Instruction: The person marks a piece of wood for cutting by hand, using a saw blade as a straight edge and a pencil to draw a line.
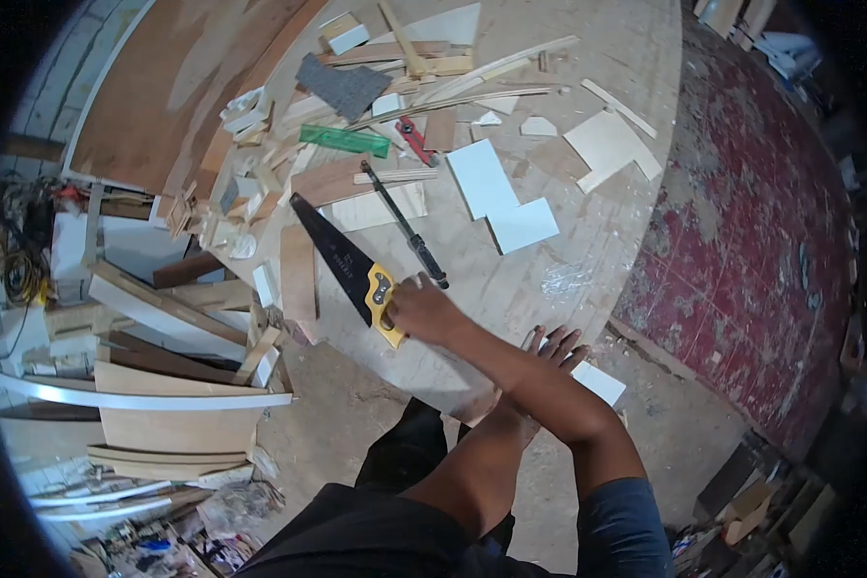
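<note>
My forearms cross, the right one passing over the left. My right hand (426,310) is closed on the yellow and black handle of a handsaw (342,255); its dark blade points to the far left over the table. My left hand (557,351) lies with fingers spread on a white board piece (599,382) at the table's near edge, and part of that piece sticks out past the hand. A dark bar clamp (407,226) rests just beyond the saw handle. Two overlapping white panels (499,197) lie farther up the table.
Wood strips and offcuts (453,96) crowd the far left of the table (588,250), with a green ruler-like piece (345,142), a red tool (414,140) and grey sandpaper-like sheet (345,87). An L-shaped wood piece (612,149) lies right. Boards (169,385) are stacked left, below.
</note>
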`<state>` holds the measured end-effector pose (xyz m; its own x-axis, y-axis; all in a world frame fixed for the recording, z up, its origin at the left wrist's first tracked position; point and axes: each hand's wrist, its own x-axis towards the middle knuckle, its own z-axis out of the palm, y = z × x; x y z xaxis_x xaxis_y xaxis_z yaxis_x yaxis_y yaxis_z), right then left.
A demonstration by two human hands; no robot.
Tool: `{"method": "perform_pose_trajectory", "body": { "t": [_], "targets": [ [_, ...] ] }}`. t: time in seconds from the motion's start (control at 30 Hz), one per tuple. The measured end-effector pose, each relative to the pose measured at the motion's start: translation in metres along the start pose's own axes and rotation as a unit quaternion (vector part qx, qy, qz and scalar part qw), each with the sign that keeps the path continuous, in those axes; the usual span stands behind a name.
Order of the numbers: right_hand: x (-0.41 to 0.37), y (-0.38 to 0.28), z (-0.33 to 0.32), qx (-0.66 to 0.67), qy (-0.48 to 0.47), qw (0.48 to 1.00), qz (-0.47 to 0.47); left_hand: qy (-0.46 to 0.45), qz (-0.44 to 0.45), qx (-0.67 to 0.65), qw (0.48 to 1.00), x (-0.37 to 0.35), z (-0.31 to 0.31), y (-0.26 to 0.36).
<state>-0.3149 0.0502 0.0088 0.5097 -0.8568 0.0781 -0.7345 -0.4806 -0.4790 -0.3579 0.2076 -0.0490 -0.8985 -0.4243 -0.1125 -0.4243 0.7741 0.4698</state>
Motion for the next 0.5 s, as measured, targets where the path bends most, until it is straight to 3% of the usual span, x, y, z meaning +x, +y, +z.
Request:
{"method": "perform_pose_trajectory", "body": {
  "t": [0.07,0.1,0.17,0.3,0.37,0.4,0.43,0.47,0.5],
  "targets": [
    [0.003,-0.005,0.047,-0.076,0.072,0.985,-0.134,0.005,-0.01,-0.005,1.0,-0.001,0.002,0.002],
    [-0.001,-0.008,0.053,-0.076,0.069,0.985,-0.14,0.005,-0.012,-0.009,1.0,-0.001,0.002,0.003],
    [-0.003,-0.011,0.058,-0.122,0.162,0.968,-0.15,0.009,-0.017,-0.011,1.0,0.001,0.0,0.001],
    [0.001,-0.019,0.046,-0.167,0.102,0.967,-0.161,0.001,-0.014,-0.031,0.999,-0.001,-0.007,0.003],
    [0.005,-0.029,0.025,0.025,0.108,0.99,-0.084,-0.002,-0.006,-0.03,1.0,0.001,-0.012,0.003],
    [0.002,-0.032,0.007,0.02,0.106,0.991,-0.081,-0.013,-0.01,-0.024,1.0,0.001,-0.015,0.005],
    [0.0,-0.035,-0.019,0.223,0.13,0.966,0.005,-0.024,-0.013,-0.017,0.999,0.0,-0.017,0.006],
    [-0.003,-0.038,-0.05,0.414,0.152,0.893,0.091,-0.015,-0.002,0.05,0.999,-0.001,-0.016,0.005],
    [-0.009,-0.034,-0.053,0.41,0.155,0.894,0.096,-0.014,0.006,0.048,0.999,0.004,-0.015,0.011]
  ]
}}
